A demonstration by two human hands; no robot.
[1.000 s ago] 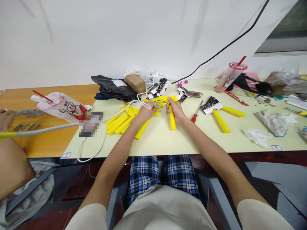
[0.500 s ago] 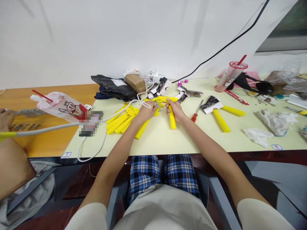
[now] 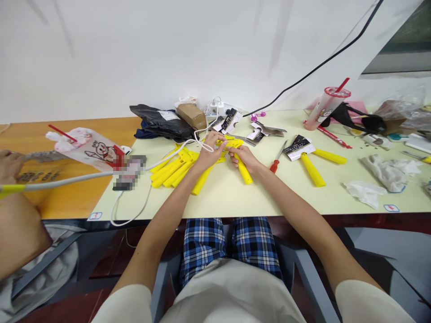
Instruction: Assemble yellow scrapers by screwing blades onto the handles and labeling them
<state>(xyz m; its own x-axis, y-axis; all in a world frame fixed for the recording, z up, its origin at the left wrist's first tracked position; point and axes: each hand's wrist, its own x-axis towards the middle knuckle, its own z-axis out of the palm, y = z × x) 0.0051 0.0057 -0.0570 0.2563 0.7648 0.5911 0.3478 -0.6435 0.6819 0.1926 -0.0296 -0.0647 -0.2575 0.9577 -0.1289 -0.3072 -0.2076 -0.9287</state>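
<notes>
A yellow scraper with a wide flat head is held in front of me, its handle slanting down to the right. My right hand is closed around it where handle and head meet. At the left end of the head, my left hand is closed with thumb and fingers pinched on it; the fingers hide part of that end. Several more yellow scrapers lie fanned out beside my left wrist. To the right of my right hand lies a screwdriver with a red handle.
Two scrapers in black-and-white card sleeves lie at right. Loose cards, a black bag and a small box are behind. A white cable crosses left over a phone. Drink cups stand both sides; another person's hand is far left.
The scraper has turned, its handle end swinging slightly right. My left hand has lifted and its fingers have shifted on the head; my right hand has slid lower around the joint.
</notes>
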